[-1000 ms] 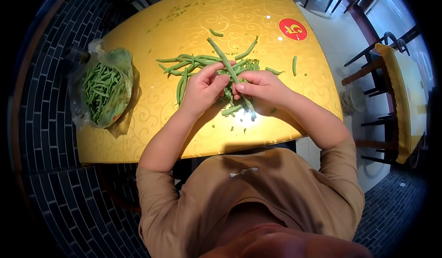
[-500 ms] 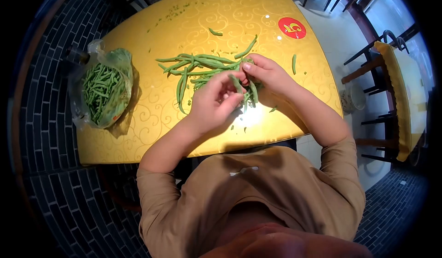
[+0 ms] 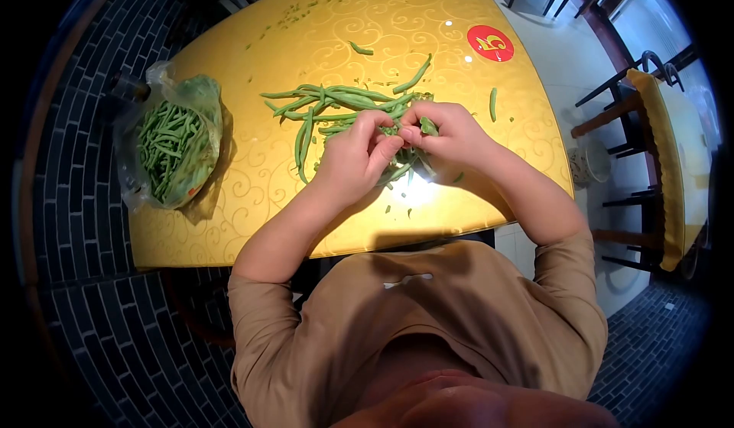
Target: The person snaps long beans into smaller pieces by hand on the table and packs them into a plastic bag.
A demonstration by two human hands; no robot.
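Observation:
Over a pile of long green beans (image 3: 336, 98) on the gold tabletop, my two hands meet fingertip to fingertip. My right hand (image 3: 447, 134) is closed on a piece of green bean (image 3: 429, 126), which shows between its fingers. The fingers of my left hand (image 3: 355, 155) are pinched near the right fingertips; what they hold is too small to make out. Short bean pieces lie beneath both hands, partly hidden by them.
A clear plastic bag (image 3: 206, 126) of green beans stands at the table's left. Single beans (image 3: 493, 105) and small scraps lie about the gold table (image 3: 252, 199). A red round sticker (image 3: 490, 43) is at the back right. Chairs and another table stand to the right.
The long bean held between my hands a second ago is no longer seen there. My hands parted slightly, then came together again, with a bean piece now in my right fingers.

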